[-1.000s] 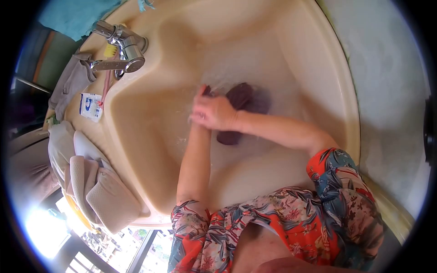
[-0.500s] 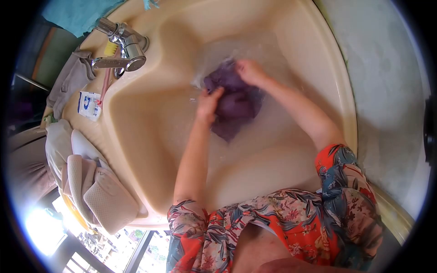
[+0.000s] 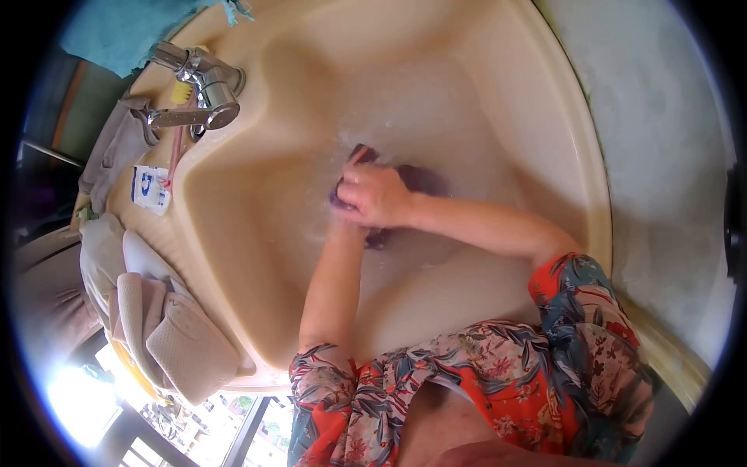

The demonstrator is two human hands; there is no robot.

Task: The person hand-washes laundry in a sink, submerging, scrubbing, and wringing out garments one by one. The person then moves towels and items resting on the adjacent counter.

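Observation:
A wet purple cloth (image 3: 424,180) lies bunched in the cloudy water of a beige sink, partly submerged. My right hand (image 3: 379,196) is closed over the cloth, crossing on top of my left hand (image 3: 348,216). Only the wrist and a little of the left hand show, since the right one covers its fingers. Dark folds of the cloth come out around both hands, above and to the left of the knuckles and below the wrist. The two hands press together on the fabric.
The beige sink (image 3: 576,132) surrounds the water. On its left ledge are a chrome faucet (image 3: 214,86), a yellow-bristled brush (image 3: 181,95), a white and blue packet (image 3: 151,189), a grey cloth (image 3: 117,148) and folded light textiles (image 3: 191,346). A teal cloth (image 3: 117,31) hangs at top left.
My right hand has moved left and down from the cloth's far side onto my left hand. The cloth, spread between the hands before, is now gathered and lower in the water.

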